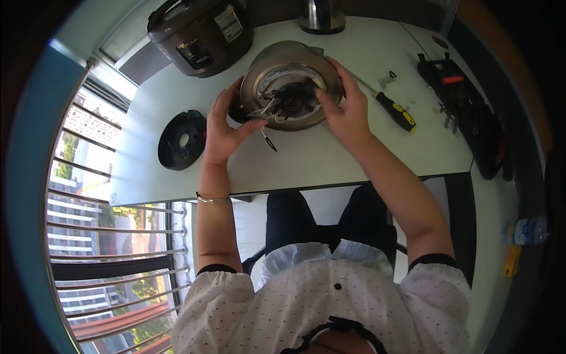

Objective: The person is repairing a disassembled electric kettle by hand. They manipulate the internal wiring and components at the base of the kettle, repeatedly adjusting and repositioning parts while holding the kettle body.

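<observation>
An electric kettle point(286, 56) lies tipped over on the white table with its underside facing me. In the middle of that open underside sits a round black connector point(295, 102), with thin pale wires point(272, 109) coming out beside it. One loose wire end hangs below the metal rim. My left hand point(227, 127) is closed around the kettle's left side, its thumb near the wires. On the right side, my right hand point(348, 109) grips the body, thumb reaching over the rim toward the connector. Left of my left hand rests a round black plastic base cover point(181, 140).
A yellow-and-black screwdriver point(396, 111) lies right of the kettle, near small metal bits. Beyond it is an opened black tool case point(466, 112). A dark multicooker point(200, 38) stands at the back left, and a shiny metal vessel point(322, 17) at the back. A barred window is left.
</observation>
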Motion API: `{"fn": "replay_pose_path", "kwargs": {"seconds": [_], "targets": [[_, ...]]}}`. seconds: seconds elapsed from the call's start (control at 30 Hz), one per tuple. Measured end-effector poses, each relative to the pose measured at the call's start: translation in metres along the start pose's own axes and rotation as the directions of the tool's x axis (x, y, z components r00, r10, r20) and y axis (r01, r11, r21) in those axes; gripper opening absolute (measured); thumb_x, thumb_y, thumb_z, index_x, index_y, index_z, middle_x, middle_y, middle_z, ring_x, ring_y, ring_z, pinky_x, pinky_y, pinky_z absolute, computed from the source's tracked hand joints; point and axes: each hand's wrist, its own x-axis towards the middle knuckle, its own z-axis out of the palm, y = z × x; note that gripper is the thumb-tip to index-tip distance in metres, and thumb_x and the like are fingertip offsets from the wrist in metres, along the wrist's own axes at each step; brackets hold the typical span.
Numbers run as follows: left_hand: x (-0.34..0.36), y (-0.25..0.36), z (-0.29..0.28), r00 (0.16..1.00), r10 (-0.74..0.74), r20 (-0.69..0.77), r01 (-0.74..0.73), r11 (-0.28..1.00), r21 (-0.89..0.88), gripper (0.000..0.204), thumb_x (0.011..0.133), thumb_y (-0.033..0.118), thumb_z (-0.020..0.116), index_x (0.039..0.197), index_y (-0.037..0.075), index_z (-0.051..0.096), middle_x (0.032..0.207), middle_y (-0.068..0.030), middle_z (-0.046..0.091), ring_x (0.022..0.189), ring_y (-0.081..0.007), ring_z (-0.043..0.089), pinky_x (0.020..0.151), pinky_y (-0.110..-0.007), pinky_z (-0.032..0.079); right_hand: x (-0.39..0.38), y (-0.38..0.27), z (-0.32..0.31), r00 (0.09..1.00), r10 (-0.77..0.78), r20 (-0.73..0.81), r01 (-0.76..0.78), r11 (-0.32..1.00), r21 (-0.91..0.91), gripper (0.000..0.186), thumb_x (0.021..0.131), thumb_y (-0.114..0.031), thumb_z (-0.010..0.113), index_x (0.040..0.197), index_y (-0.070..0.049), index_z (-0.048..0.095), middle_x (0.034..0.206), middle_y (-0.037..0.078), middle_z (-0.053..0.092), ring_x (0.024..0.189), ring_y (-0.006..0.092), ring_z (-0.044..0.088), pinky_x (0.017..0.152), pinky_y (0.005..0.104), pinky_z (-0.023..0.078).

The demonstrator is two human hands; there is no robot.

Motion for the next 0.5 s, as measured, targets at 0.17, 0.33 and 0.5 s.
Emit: {"fn": "replay_pose_path", "kwargs": {"seconds": [0.17,0.33,0.5], "targets": [[0.0,-0.008,-0.012,0.999,0.025,0.039,-0.026,0.999,0.024,0.086,0.053,0.024,0.089,0.13,0.005,0.055,0.102,-0.0079,0.063,0.098,-0.0234,0.056,0.095,-0.035,0.04,0.001,0.002,0.0,1.0,-0.012,0.006,0.012,1.0,-0.02,0.055,0.081,0.001,0.066,0.132,0.001,0.045,0.118,0.018,0.06,0.106,0.0241,0.061,0.091,0.0316,0.049],[-0.002,-0.009,-0.008,0.998,-0.059,0.021,0.056,0.992,0.111,0.068,0.053,0.016,0.087,0.114,0.003,0.06,0.105,-0.0094,0.064,0.104,-0.0292,0.056,0.098,-0.039,0.04,0.003,0.0,-0.002,0.997,0.071,0.02,-0.071,0.997,0.003,0.054,0.081,0.0,0.067,0.131,0.001,0.047,0.119,0.018,0.06,0.108,0.0234,0.06,0.092,0.0324,0.048],[-0.002,-0.014,0.001,0.999,-0.046,0.029,0.041,0.986,0.16,0.041,0.059,0.003,0.079,0.096,0.0,0.063,0.095,-0.014,0.064,0.093,-0.0347,0.059,0.1,-0.042,0.042,0.004,0.001,-0.003,0.993,0.121,0.001,-0.121,0.992,0.044,0.055,0.081,-0.003,0.069,0.131,0.001,0.048,0.118,0.016,0.061,0.106,0.0219,0.06,0.093,0.0315,0.046]]}}
